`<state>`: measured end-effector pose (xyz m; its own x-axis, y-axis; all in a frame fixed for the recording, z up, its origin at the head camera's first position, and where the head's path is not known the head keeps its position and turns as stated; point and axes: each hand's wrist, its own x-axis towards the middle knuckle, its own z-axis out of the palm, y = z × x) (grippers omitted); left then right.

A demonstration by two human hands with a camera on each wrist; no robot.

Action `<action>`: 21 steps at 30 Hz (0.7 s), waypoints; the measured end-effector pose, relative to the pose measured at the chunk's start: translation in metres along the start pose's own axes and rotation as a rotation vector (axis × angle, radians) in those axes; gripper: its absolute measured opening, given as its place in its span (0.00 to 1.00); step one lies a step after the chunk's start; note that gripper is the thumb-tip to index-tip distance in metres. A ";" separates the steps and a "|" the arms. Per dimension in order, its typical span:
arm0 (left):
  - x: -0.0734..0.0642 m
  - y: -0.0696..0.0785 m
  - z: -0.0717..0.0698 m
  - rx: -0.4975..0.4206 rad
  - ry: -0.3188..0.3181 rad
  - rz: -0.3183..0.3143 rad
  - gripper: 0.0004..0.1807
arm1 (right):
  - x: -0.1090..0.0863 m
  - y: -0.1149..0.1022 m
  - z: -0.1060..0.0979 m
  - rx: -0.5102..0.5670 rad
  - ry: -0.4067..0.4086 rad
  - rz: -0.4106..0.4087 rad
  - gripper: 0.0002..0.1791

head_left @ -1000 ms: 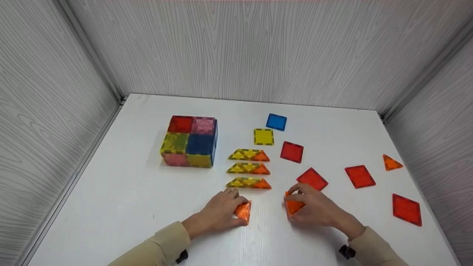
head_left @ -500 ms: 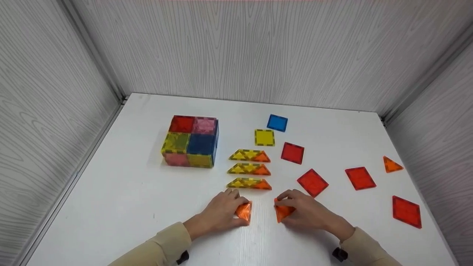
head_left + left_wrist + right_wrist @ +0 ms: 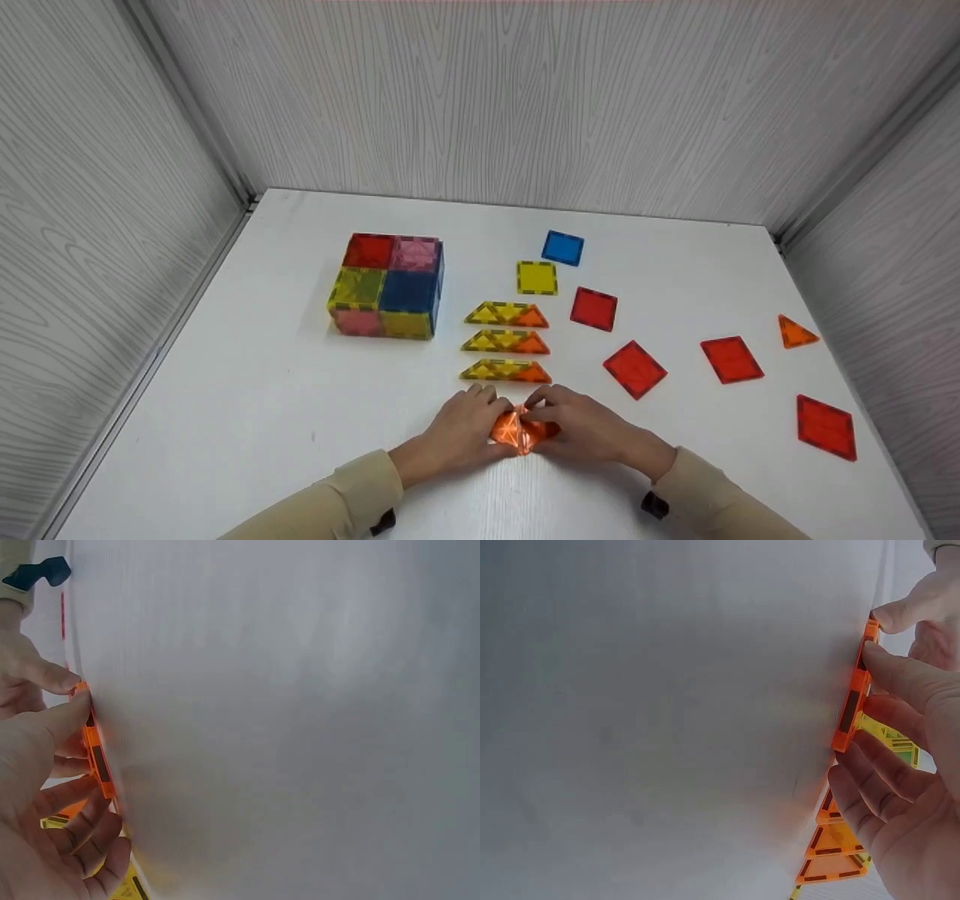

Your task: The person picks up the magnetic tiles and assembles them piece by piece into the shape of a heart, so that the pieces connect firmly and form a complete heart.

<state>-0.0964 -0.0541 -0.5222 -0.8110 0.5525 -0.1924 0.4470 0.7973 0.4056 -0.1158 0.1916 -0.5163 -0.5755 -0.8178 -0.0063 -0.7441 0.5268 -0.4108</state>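
In the head view, my left hand (image 3: 463,431) pinches an orange translucent triangle tile (image 3: 505,430) at the table's front middle. My right hand (image 3: 589,429) pinches a second orange tile (image 3: 535,435), its edge meeting the first one. The fingers partly cover both tiles. From the left wrist, a thumb and fingertips grip the ends of an orange edge (image 3: 96,754); the right wrist view has a similar orange edge (image 3: 853,701) between thumb and fingers. Just behind the hands lie three yellow-and-orange strips of triangle tiles, the nearest strip (image 3: 504,371) close to the fingertips.
A block of red, pink, yellow and blue tiles (image 3: 386,289) stands at back left. Behind the strips lie a yellow square (image 3: 537,277) and a blue square (image 3: 562,247). Several red squares (image 3: 634,369) and an orange triangle (image 3: 796,332) are spread rightward. Panels wall the table.
My right hand has moved left with its orange tile, bringing it against the left one. The left hand has shifted slightly right. The other tiles stay in place.
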 end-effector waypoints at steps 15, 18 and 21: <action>0.008 0.009 0.002 0.001 -0.043 0.046 0.47 | -0.072 0.057 -0.042 0.061 0.226 0.307 0.19; 0.009 0.010 0.003 0.016 -0.042 0.053 0.45 | -0.096 0.081 -0.054 0.048 0.357 0.374 0.20; 0.010 0.011 0.003 0.034 -0.026 0.065 0.43 | -0.120 0.104 -0.064 0.025 0.471 0.430 0.19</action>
<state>-0.0985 -0.0390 -0.5225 -0.7704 0.6087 -0.1898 0.5108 0.7673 0.3877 -0.1459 0.3591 -0.5003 -0.9127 -0.3417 0.2243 -0.4086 0.7752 -0.4817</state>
